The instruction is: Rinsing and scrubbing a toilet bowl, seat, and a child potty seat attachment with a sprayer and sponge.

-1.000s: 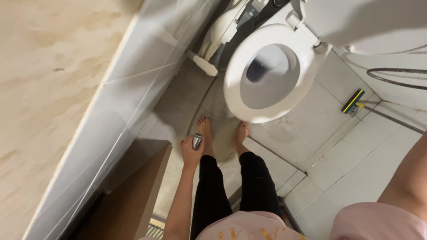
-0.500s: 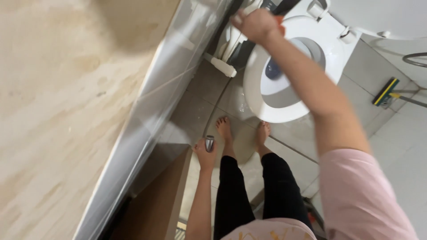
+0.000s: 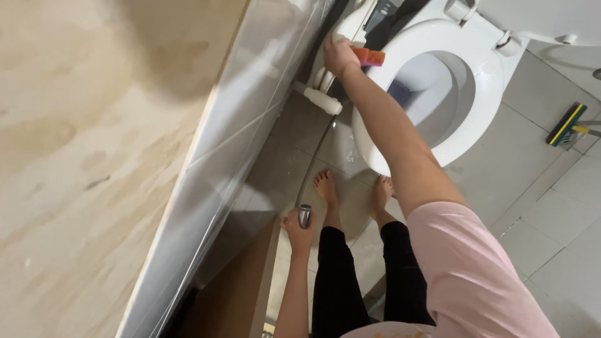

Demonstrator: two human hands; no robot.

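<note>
My right hand (image 3: 340,56) is stretched out ahead of me, fingers pinched around an orange sponge (image 3: 368,57) that sits against the near side of the white toilet seat (image 3: 485,81), up by the hinge end. The sponge pokes out from my grip toward the bowl (image 3: 432,84), which lies open below it. My left hand (image 3: 300,226) hangs low by my thigh, closed around a metal sprayer head (image 3: 305,216); its thin hose (image 3: 316,156) runs up across the grey floor tiles (image 3: 551,219) toward a white fitting (image 3: 320,100) on the wall beside the toilet. My bare feet (image 3: 327,188) stand on the wet floor just in front of the bowl. A scrub brush with a green and yellow head (image 3: 566,125) lies on the tiles well off to the right, beyond the toilet.
</note>
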